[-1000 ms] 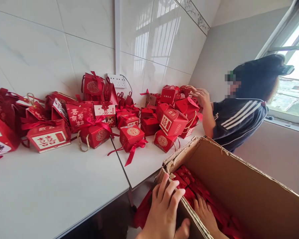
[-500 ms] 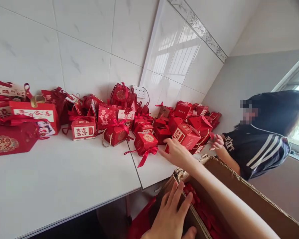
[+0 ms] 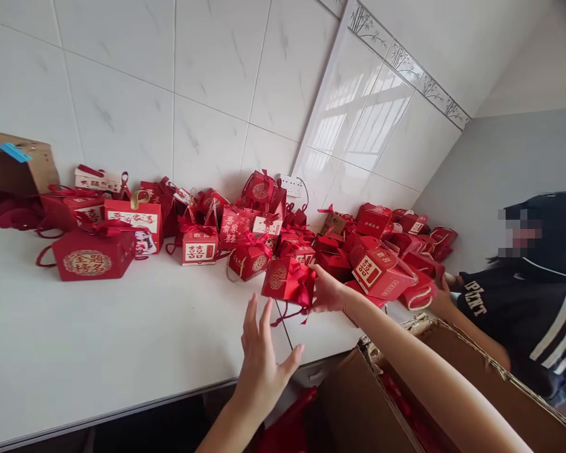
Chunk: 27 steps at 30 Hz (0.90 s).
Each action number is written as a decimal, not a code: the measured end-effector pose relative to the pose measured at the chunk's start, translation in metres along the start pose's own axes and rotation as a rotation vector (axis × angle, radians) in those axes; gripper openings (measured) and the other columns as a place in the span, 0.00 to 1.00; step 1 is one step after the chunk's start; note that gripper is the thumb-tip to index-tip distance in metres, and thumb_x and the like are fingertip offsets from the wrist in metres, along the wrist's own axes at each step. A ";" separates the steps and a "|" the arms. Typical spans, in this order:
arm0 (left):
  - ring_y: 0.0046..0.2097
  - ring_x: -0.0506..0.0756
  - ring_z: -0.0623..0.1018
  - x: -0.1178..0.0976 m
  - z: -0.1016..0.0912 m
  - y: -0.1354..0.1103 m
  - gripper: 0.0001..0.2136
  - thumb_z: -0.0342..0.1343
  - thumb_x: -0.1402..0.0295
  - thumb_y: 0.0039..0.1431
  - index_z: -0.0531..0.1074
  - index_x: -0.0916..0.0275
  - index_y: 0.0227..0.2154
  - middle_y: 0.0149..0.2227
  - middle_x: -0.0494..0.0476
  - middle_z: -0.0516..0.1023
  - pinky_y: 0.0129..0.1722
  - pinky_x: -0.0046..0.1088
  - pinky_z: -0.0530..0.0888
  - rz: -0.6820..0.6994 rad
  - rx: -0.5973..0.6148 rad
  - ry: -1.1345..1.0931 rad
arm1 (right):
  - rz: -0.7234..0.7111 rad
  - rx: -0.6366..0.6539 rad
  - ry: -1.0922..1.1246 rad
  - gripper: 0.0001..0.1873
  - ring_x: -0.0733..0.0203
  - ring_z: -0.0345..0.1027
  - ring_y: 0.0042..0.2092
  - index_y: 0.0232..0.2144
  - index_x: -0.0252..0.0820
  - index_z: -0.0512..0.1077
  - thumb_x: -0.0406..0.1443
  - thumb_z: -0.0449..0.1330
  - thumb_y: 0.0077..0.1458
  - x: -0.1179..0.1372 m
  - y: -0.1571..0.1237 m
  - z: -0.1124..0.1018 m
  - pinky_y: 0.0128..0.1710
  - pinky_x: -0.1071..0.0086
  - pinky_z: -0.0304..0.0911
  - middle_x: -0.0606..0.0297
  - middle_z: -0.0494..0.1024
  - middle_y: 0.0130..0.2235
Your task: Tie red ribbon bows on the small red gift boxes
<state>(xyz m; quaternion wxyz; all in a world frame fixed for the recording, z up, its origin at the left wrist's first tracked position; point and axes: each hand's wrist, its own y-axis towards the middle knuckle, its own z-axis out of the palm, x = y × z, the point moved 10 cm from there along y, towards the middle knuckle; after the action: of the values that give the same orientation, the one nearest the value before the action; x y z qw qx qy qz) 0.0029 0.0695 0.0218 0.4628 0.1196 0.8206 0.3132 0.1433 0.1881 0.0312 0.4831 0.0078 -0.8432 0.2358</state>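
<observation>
Two hands are at one small red paper gift box (image 3: pixel 283 280), which is tied with a red satin ribbon (image 3: pixel 298 294). The right hand (image 3: pixel 329 293) grips this box by its right side. Its fingers are mostly hidden behind the box, so I cannot tell how deep the grip is. The box is tilted and seems to be just above the white bench (image 3: pixel 99 340), near the front edge, with the ribbon tails hanging under it. The left hand (image 3: pixel 264 352) is open, with fingers spread, just below and left of the box and not touching it.

Behind the box, a long heap of red gift boxes and small bags (image 3: pixel 207 226) lies along the white tiled wall (image 3: pixel 207 75). To the right, a bigger red box with a white label (image 3: pixel 382 274) sits on the heap, and the hand of another person (image 3: pixel 442 296) is near it. A large open brown cardboard carton (image 3: pixel 358 402) stands below the bench edge.

In my judgement the one-sided grip is the weak point: the tilted box may slip or turn out of the fingers. The hanging ribbon may also catch a neighbour box and drag it off the heap.
</observation>
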 end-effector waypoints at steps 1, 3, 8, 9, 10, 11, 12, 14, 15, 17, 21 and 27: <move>0.64 0.68 0.54 0.001 0.001 0.006 0.34 0.53 0.61 0.57 0.43 0.58 0.62 0.64 0.72 0.48 0.53 0.53 0.65 0.007 0.016 -0.009 | 0.080 0.094 0.085 0.32 0.60 0.71 0.22 0.34 0.39 0.66 0.55 0.32 0.58 -0.012 -0.006 0.016 0.18 0.71 0.64 0.61 0.73 0.25; 0.61 0.67 0.61 0.006 0.004 0.016 0.31 0.53 0.59 0.56 0.49 0.59 0.60 0.61 0.71 0.58 0.53 0.52 0.65 -0.008 0.052 -0.026 | 0.249 0.244 0.227 0.33 0.61 0.72 0.22 0.36 0.39 0.67 0.56 0.33 0.58 -0.037 -0.019 0.044 0.17 0.73 0.63 0.59 0.75 0.28; 0.51 0.62 0.72 0.041 0.004 0.033 0.19 0.48 0.59 0.58 0.64 0.59 0.50 0.49 0.62 0.73 0.52 0.48 0.65 -0.224 0.156 -0.083 | 0.259 0.134 0.053 0.41 0.64 0.67 0.18 0.28 0.36 0.70 0.63 0.34 0.53 -0.061 -0.026 0.037 0.16 0.71 0.64 0.54 0.76 0.27; 0.51 0.61 0.73 0.048 0.005 0.034 0.17 0.48 0.60 0.58 0.65 0.59 0.49 0.48 0.61 0.74 0.52 0.47 0.65 -0.265 0.201 -0.106 | 0.207 0.027 -0.061 0.39 0.64 0.65 0.18 0.25 0.36 0.69 0.63 0.37 0.53 -0.056 -0.027 0.023 0.16 0.71 0.63 0.54 0.76 0.26; 0.51 0.61 0.74 0.053 0.006 0.036 0.17 0.47 0.61 0.58 0.66 0.59 0.48 0.48 0.61 0.74 0.52 0.45 0.66 -0.300 0.238 -0.132 | 0.149 -0.097 -0.170 0.37 0.64 0.65 0.18 0.24 0.37 0.68 0.62 0.40 0.53 -0.047 -0.029 0.007 0.16 0.71 0.62 0.55 0.75 0.26; 0.52 0.61 0.73 0.056 0.005 0.038 0.17 0.47 0.61 0.57 0.66 0.59 0.48 0.49 0.61 0.73 0.51 0.44 0.66 -0.324 0.254 -0.156 | 0.074 -0.227 -0.270 0.33 0.64 0.66 0.20 0.24 0.37 0.68 0.60 0.44 0.54 -0.033 -0.032 -0.008 0.18 0.71 0.62 0.55 0.75 0.27; 0.53 0.61 0.72 0.057 0.003 0.040 0.17 0.47 0.60 0.57 0.65 0.59 0.48 0.51 0.61 0.72 0.51 0.43 0.67 -0.333 0.246 -0.177 | -0.024 -0.356 -0.360 0.29 0.63 0.67 0.22 0.25 0.38 0.68 0.58 0.47 0.54 -0.015 -0.038 -0.020 0.21 0.70 0.63 0.56 0.75 0.28; 0.56 0.61 0.69 0.050 -0.004 0.046 0.19 0.48 0.56 0.56 0.63 0.59 0.49 0.54 0.62 0.69 0.53 0.43 0.65 -0.302 0.182 -0.192 | -0.243 -0.534 -0.505 0.23 0.59 0.70 0.31 0.32 0.39 0.68 0.54 0.53 0.54 0.022 -0.049 -0.030 0.30 0.67 0.65 0.57 0.75 0.35; 0.57 0.62 0.68 0.044 -0.005 0.049 0.20 0.49 0.55 0.55 0.63 0.59 0.49 0.54 0.62 0.69 0.54 0.45 0.64 -0.268 0.156 -0.187 | -0.339 -0.575 -0.567 0.22 0.57 0.70 0.35 0.35 0.40 0.69 0.53 0.55 0.53 0.038 -0.051 -0.028 0.35 0.66 0.65 0.56 0.74 0.38; 0.55 0.62 0.70 0.030 -0.002 0.053 0.21 0.53 0.55 0.52 0.63 0.59 0.47 0.51 0.62 0.70 0.55 0.47 0.63 -0.199 0.140 -0.172 | -0.449 -0.571 -0.659 0.25 0.54 0.69 0.41 0.40 0.40 0.69 0.54 0.57 0.50 0.058 -0.046 -0.018 0.42 0.63 0.63 0.55 0.73 0.42; 0.48 0.60 0.74 0.019 0.009 0.057 0.12 0.54 0.60 0.52 0.67 0.60 0.38 0.44 0.59 0.73 0.50 0.44 0.66 -0.124 0.155 -0.127 | -0.347 -0.387 -0.491 0.19 0.54 0.69 0.39 0.37 0.40 0.71 0.46 0.64 0.46 0.050 -0.012 -0.006 0.42 0.63 0.61 0.60 0.75 0.33; 0.50 0.57 0.73 0.042 0.001 0.064 0.12 0.47 0.61 0.56 0.67 0.59 0.40 0.45 0.58 0.73 0.52 0.37 0.67 -0.193 0.224 -0.209 | -0.304 -0.247 -0.201 0.04 0.62 0.70 0.32 0.29 0.39 0.69 0.34 0.56 0.49 0.023 -0.013 -0.005 0.32 0.69 0.66 0.64 0.74 0.29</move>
<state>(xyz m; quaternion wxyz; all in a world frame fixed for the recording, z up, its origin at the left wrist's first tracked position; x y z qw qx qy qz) -0.0249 0.1402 0.0325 0.5575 0.1230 0.8054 0.1597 0.1382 0.1834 0.0571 0.4238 0.0988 -0.8988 0.0533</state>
